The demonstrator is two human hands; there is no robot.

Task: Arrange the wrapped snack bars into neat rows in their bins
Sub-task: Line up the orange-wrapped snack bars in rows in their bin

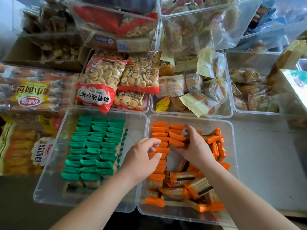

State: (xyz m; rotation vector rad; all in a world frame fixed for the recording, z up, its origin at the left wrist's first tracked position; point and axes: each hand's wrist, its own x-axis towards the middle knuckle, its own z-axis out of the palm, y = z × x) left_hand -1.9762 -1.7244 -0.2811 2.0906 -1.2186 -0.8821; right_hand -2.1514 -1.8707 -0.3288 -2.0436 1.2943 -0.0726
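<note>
Head view, looking down on two clear, rigid plastic bins set side by side on a grey table (pixel 265 163). The right bin (pixel 233 146) holds the orange-wrapped bars (pixel 159 129): flat, rectangular snack bars in glossy foil with crimped ends. Along its far-left side they stand on edge in two packed columns; nearer the camera and along the right wall a loose heap (pixel 197 186) lies flat and crosswise, showing printed cracker faces and barcodes. The right hand (pixel 196 146) is clenched around a cluster of the orange-wrapped bars in the second column, fingers curved over their far ends and the thumb beneath, pressing them together. The left hand (pixel 142 156) hovers over the first column with fingers loosely curled and the thumb stretched toward the row; its fingertips lie at the wrappers' edges, but whether they pinch a bar cannot be told. The left bin (pixel 49 180) holds the green-wrapped bars (pixel 93 146), of the same shape and sheen, already standing on edge in three straight, overlapping columns, with bare floor at the right side of the bin. Beyond these, further clear bins hold red-and-transparent bags of small round biscuits (pixel 103 75) and soft bread rolls in clear film packets (pixel 196 90). At far left lie large crinkled bags of small breads (pixel 33 95).
</note>
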